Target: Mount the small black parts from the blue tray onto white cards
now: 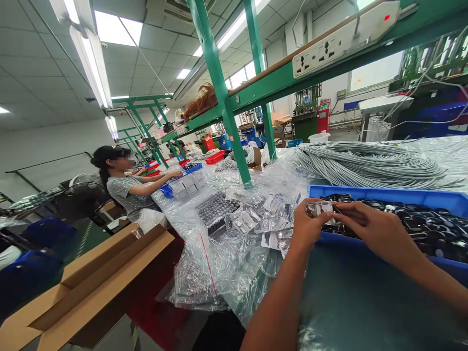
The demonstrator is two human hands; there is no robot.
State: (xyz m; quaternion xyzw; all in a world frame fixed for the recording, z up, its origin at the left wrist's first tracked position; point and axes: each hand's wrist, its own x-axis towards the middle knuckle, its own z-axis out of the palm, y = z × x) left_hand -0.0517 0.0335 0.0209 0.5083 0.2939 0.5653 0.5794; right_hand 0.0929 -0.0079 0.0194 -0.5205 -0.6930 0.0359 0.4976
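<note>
My left hand (310,222) pinches a small clear packet (323,208) with a pale printed insert, its thumb across the front. From the other side, the fingertips of my right hand (376,231) are closed on the packet's edge. Both hands are over the near left part of a blue tray (387,191) full of glossy black parts (431,226). To the left of my hands lies a loose pile of similar flat packets (246,220) on the plastic-covered table. What exactly is inside the held packet is too small to make out.
Rows of small grey parts (215,209) stand left of the packets. Coiled grey cable (365,163) lies behind the tray. A green post (234,131) rises from the table. An open cardboard box (98,273) is at lower left; a co-worker (126,187) sits beyond.
</note>
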